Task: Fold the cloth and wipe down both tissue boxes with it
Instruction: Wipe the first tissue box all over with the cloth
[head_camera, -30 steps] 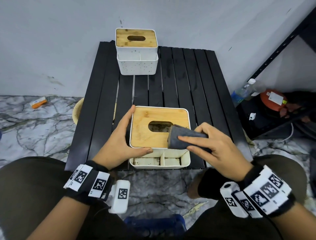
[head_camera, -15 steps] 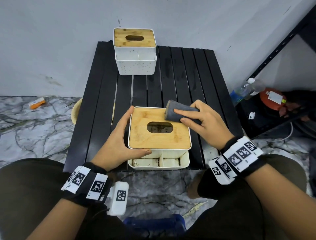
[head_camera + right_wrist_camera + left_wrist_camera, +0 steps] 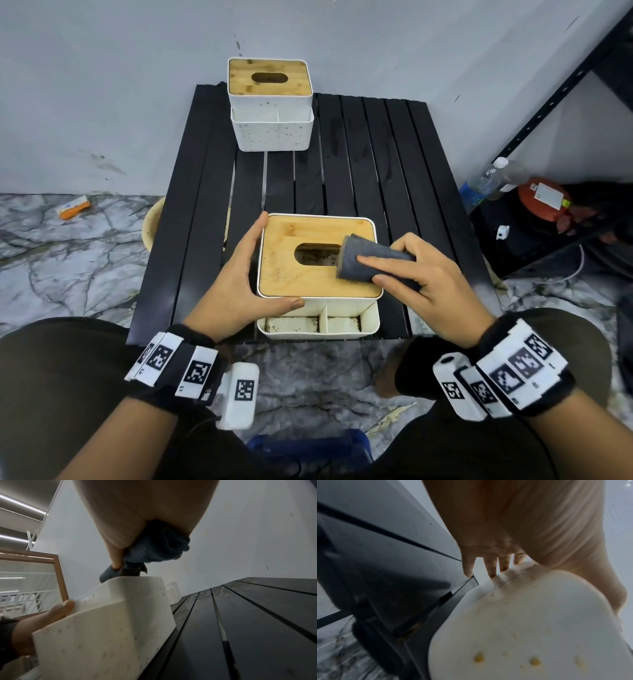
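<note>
The near tissue box (image 3: 291,267), white with a bamboo lid and an oval slot, stands at the front edge of the black slatted table (image 3: 359,164). My left hand (image 3: 239,284) holds its left side, fingers along the wall and thumb on the front edge. In the left wrist view the fingers (image 3: 491,568) lie against the white wall of the box (image 3: 522,622). My right hand (image 3: 421,274) grips the folded grey cloth (image 3: 363,257) and presses it on the lid beside the slot. The cloth (image 3: 154,550) shows bunched in the right wrist view. A second tissue box (image 3: 270,102) stands at the table's far left.
A black metal shelf (image 3: 555,102) stands at the right with a plastic bottle (image 3: 486,181) and a red container (image 3: 544,202) beneath it. A pale round basin (image 3: 152,226) sits under the table's left edge. An orange item (image 3: 73,207) lies on the marble floor.
My right hand has drawn the cloth back from the lid's far right corner toward the middle, beside the slot. The left hand has kept its hold on the box.
</note>
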